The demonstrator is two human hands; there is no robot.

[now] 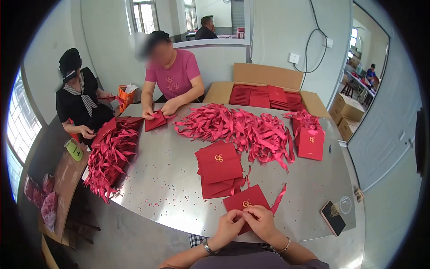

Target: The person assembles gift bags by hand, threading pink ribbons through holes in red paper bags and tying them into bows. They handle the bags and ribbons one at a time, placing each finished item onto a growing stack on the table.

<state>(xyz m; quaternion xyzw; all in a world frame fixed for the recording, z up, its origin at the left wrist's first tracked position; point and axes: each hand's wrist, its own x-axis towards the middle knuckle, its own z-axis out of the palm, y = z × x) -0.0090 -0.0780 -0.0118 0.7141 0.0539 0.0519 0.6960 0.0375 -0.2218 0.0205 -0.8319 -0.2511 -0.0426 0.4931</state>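
A red envelope-like bag (251,195) with a gold emblem lies at the table's near edge under both hands. My left hand (230,224) and my right hand (261,220) meet over its lower part, fingertips pinched together; what they pinch is too small to make out. A pink ribbon (278,199) sticks out at the bag's right side. Just beyond lies a stack of similar red bags (219,163), the top one showing a gold emblem.
A ribbon heap (242,127) spans the table's (179,197) far side. Finished-looking bags (310,143) stand right of it; a phone (333,218) and clear cup (345,205) lie at right. Two co-workers handle red pieces at far left, near a bag pile (112,152). An open carton (268,74) stands behind.
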